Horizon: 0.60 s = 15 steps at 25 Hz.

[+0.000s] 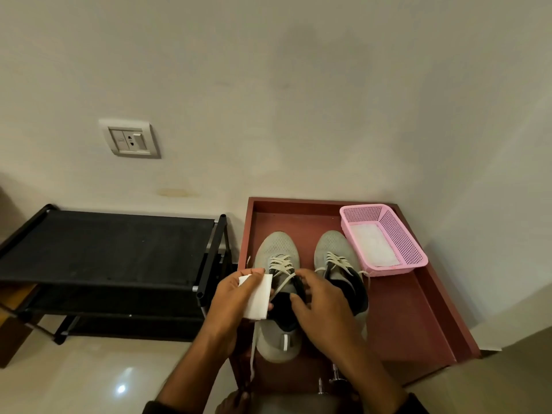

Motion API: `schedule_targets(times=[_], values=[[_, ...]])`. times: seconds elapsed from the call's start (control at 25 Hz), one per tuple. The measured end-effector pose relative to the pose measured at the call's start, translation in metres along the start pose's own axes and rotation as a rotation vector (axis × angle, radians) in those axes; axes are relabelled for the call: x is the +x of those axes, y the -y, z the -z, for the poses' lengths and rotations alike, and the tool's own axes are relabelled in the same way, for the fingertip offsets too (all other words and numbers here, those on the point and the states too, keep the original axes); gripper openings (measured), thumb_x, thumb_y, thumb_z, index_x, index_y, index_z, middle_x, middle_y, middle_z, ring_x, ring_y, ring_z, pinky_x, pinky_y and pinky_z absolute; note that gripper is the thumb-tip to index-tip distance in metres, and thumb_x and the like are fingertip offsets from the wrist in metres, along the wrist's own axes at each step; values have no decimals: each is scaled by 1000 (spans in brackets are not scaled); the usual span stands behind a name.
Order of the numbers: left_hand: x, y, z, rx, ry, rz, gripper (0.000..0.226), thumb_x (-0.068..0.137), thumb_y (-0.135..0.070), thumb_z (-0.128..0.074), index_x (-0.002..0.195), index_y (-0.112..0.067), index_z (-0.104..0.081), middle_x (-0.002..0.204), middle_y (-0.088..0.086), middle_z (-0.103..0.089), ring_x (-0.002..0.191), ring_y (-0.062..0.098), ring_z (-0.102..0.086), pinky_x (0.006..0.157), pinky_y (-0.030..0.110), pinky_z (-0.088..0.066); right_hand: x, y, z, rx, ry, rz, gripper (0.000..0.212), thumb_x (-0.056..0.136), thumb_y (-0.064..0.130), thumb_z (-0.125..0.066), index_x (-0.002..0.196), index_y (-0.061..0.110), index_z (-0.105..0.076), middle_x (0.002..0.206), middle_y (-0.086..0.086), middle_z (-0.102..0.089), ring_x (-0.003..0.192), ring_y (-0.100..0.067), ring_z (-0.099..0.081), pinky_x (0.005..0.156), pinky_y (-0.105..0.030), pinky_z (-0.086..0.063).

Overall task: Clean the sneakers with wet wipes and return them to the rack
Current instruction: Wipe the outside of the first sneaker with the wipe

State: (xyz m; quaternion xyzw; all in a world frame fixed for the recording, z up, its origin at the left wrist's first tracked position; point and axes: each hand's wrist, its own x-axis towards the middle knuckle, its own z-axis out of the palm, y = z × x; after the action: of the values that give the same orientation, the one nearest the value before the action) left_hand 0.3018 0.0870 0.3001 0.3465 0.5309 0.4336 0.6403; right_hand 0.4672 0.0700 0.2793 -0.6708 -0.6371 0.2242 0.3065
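Two grey sneakers with pale laces stand side by side on a reddish-brown cabinet top [403, 309]. My left hand [236, 297] holds a folded white wet wipe [258, 297] against the left side of the left sneaker [277, 249]. My right hand [322, 309] grips the dark collar of that same sneaker, with its fingers curled over the opening. The right sneaker [334, 249] stands untouched beside it. The black shoe rack [104, 246] is to the left, and its top shelf is bare.
A pink plastic basket [415, 252] with white wipes in it sits at the back right of the cabinet top. A wall socket [130, 138] is on the wall above the rack. Glossy tiled floor [89, 383] lies below the rack.
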Motion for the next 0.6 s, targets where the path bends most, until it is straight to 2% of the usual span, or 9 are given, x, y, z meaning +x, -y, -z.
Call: schedule_targets(times=[0.08, 0.2, 0.32, 0.4, 0.48, 0.6], values=[[-8, 3, 1, -2, -7, 10, 22, 93, -23, -63, 111, -12, -69, 96, 18, -70, 64, 17, -68, 54, 26, -55, -4, 3, -7, -77, 15, 9, 51, 91, 28, -62, 140, 27, -48, 124, 6, -62, 114, -13, -59, 95, -31, -51], [-13, 7, 2, 19, -14, 4, 22, 93, -26, -64, 111, -15, -71, 95, 16, -70, 70, 20, -68, 55, 26, -55, -10, 3, -11, -56, 61, -53, 63, 88, 18, -59, 145, 31, -38, 128, 1, -61, 115, -18, -59, 94, -31, -50], [-11, 10, 3, 48, -20, 1, 22, 94, -26, -62, 112, -16, -70, 97, 16, -71, 73, 22, -69, 58, 29, -57, -16, -3, -13, -22, 61, -80, 67, 84, 11, -55, 144, 35, -38, 125, 2, -62, 112, -17, -60, 93, -33, -52], [-9, 12, 3, 53, -23, -9, 22, 94, -26, -63, 112, -16, -70, 95, 14, -73, 75, 24, -70, 60, 30, -58, -18, -6, -13, -21, 57, -64, 64, 84, 14, -57, 142, 36, -39, 124, 4, -60, 112, -14, -59, 93, -29, -52], [-7, 12, 4, 35, -33, -16, 21, 94, -26, -62, 111, -17, -70, 94, 13, -73, 76, 24, -71, 59, 29, -58, -13, -5, -13, -31, 24, -34, 61, 88, 18, -60, 144, 33, -40, 134, 6, -53, 120, -12, -53, 97, -23, -46], [-2, 8, 4, -65, -78, -10, 18, 95, -24, -60, 107, -15, -69, 80, 7, -75, 63, 16, -70, 58, 31, -59, 4, 4, -15, -239, 28, 110, 46, 89, 17, -63, 133, 27, -55, 139, 7, -45, 127, -15, -44, 101, -24, -41]])
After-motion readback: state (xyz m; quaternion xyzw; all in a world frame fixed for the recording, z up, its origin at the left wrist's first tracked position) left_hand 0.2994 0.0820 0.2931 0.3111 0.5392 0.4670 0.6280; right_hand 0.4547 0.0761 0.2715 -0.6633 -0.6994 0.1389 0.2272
